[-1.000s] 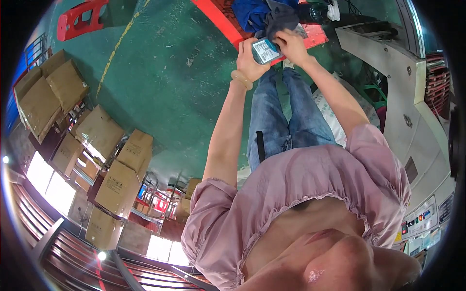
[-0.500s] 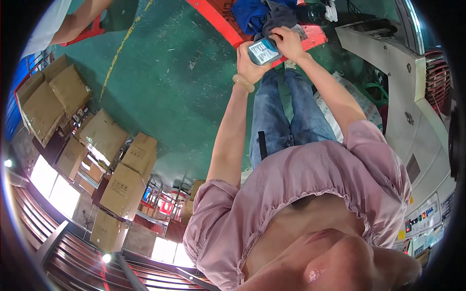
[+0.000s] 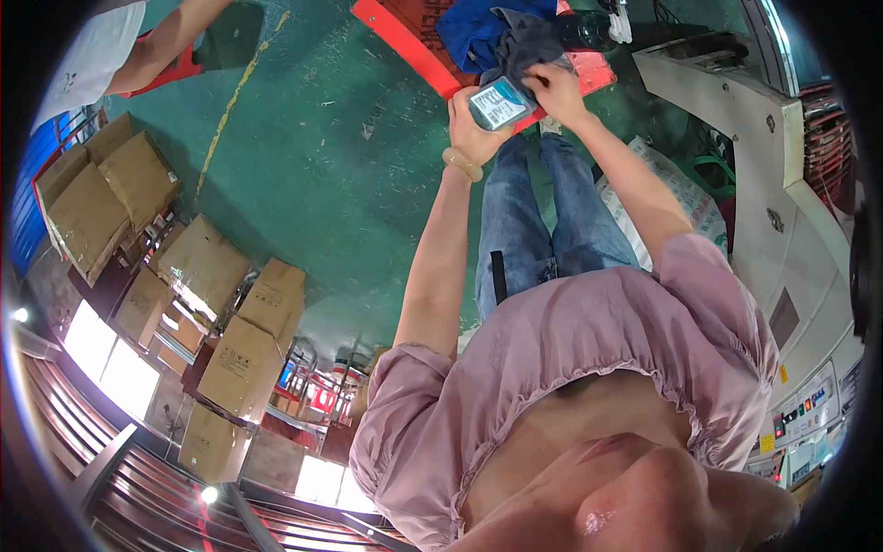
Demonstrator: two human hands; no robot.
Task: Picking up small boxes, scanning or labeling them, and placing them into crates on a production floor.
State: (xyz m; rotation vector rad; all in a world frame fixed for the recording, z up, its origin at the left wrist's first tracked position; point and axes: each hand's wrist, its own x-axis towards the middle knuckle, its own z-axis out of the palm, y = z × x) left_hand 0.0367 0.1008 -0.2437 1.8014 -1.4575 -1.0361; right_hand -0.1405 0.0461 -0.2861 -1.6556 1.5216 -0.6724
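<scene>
My left hand (image 3: 472, 129), with a pale bangle on its wrist, is closed round the left side of a small flat rectangular case (image 3: 500, 104). The case has a dark rim and a white-and-teal label facing up. Just beyond its right edge is my right hand (image 3: 558, 95), fingers bent and pinched together. What they hold, if anything, is too small to make out. A crumpled dark grey cloth (image 3: 526, 42) lies right behind the case, beside a blue cloth (image 3: 467, 37).
Under the cloths is a red-edged surface (image 3: 405, 41). A pale machine (image 3: 768, 170) stands at the right, and a white printed sack (image 3: 667, 189) lies near my legs. Cardboard cartons (image 3: 241, 363) are stacked at the left. At the upper left shows another person's arm (image 3: 170, 46).
My right hand has shifted slightly right and toward me, away from the case's edge. My left hand still holds the case in nearly the same place.
</scene>
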